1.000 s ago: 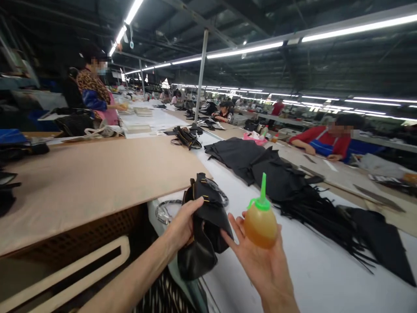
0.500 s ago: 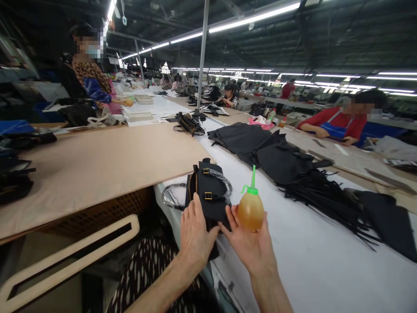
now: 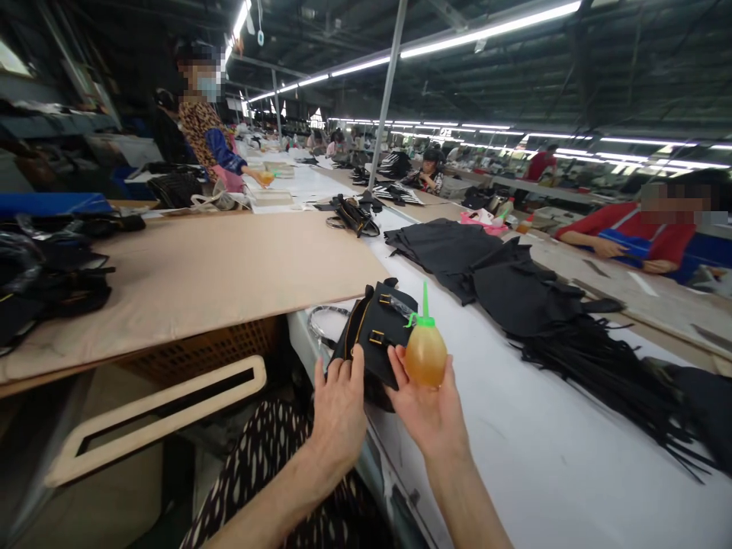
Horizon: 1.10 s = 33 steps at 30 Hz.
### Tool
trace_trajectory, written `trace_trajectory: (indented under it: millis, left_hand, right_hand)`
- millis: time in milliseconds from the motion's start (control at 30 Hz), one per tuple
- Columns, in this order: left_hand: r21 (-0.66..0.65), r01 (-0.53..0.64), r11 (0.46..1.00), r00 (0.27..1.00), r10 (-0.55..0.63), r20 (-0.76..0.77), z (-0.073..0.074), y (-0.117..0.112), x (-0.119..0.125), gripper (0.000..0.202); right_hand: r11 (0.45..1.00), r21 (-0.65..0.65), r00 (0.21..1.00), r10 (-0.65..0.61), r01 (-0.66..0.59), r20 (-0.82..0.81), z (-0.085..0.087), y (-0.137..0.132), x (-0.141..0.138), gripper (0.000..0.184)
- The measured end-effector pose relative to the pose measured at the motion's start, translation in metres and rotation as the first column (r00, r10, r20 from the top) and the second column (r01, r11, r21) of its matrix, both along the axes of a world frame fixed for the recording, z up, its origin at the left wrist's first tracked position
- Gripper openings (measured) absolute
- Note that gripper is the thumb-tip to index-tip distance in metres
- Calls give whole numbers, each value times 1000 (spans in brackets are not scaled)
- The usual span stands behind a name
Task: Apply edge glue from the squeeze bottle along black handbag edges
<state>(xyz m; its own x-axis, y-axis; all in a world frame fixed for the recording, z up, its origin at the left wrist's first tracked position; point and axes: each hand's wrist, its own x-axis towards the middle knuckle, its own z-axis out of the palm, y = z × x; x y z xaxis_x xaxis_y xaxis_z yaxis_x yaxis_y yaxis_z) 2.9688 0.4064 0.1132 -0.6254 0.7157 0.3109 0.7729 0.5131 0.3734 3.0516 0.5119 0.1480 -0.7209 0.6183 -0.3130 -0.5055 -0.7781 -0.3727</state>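
My right hand (image 3: pixel 430 408) cups a small squeeze bottle (image 3: pixel 425 351) of amber liquid with a green pointed nozzle, held upright over the near edge of the white table (image 3: pixel 543 457). My left hand (image 3: pixel 338 412) rests on a small black bag (image 3: pixel 374 334) with gold buckles, its fingers laid over the bag's near side. The bag sits at the table's edge, tilted against the brown board, and my right fingertips also touch it. A clear-wrapped handle loop (image 3: pixel 320 320) lies just behind the bag.
A brown board (image 3: pixel 188 274) covers the left bench. Black fabric pieces and strips (image 3: pixel 515 290) lie across the white table to the right. More black bags (image 3: pixel 51 282) sit far left. Other people work at benches behind and to the right. A pale slotted frame (image 3: pixel 154 419) lies below the board.
My left hand has lowered the black bag from mid-air onto the table edge and now lies over it. My right hand with the bottle has moved closer to the bag.
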Motion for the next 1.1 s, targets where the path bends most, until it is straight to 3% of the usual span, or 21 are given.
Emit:
trace_trajectory:
  millis: [100, 200, 233, 300, 367, 400, 467, 533, 633, 733, 800, 933, 1100]
  left_hand:
    - [-58, -91, 994, 973, 76, -216, 33, -11, -20, 53]
    - [95, -169, 981, 899, 192, -393, 60, -29, -22, 44]
    - [189, -118, 975, 876, 192, -442, 63, -35, -16, 42]
    - [365, 142, 920, 829, 91, -552, 55, -44, 6, 36]
    - [459, 489, 742, 749, -88, -657, 32, -46, 29, 22]
    - [482, 541, 689, 769, -175, -614, 19, -44, 38, 22]
    - [498, 442, 746, 892, -308, -330, -6, -38, 47, 28]
    - [446, 337, 829, 941, -313, -130, -22, -31, 46, 41]
    - [385, 247, 889, 963, -183, -196, -31, -25, 40, 63]
    - [385, 114, 916, 945, 20, -327, -27, -23, 30, 56]
    - [402, 76, 912, 924, 87, -373, -19, -20, 19, 48]
    - [422, 74, 903, 899, 123, -420, -4, -2, -7, 50]
    - [445, 68, 893, 884, 153, -442, 3, 21, -31, 57]
  right_hand:
    - [999, -48, 1000, -3, 3, 12, 5, -4, -7, 40]
    - [998, -52, 1000, -18, 18, 2, 13, -6, -14, 38]
    - [998, -57, 1000, -25, 25, -1, 17, -7, -17, 37]
    - [996, -80, 999, -42, 42, 4, 23, -9, -22, 37]
    - [991, -118, 998, -62, 64, 16, 28, -11, -26, 37]
    - [988, -135, 997, -75, 77, 19, 30, -13, -28, 37]
    - [983, -156, 995, -95, 96, 12, 32, -15, -31, 37]
    - [982, -160, 995, -99, 97, -4, 34, -18, -32, 38]
    - [982, -161, 995, -101, 97, -17, 37, -20, -30, 40]
    - [977, -168, 991, -134, 133, 2, 41, -22, -24, 40]
    - [972, -185, 989, -147, 146, 7, 45, -25, -20, 37]
    - [968, -224, 993, -116, 112, -5, 50, -32, -16, 35]
    - [965, -237, 993, -114, 113, 10, 55, -30, -16, 43]
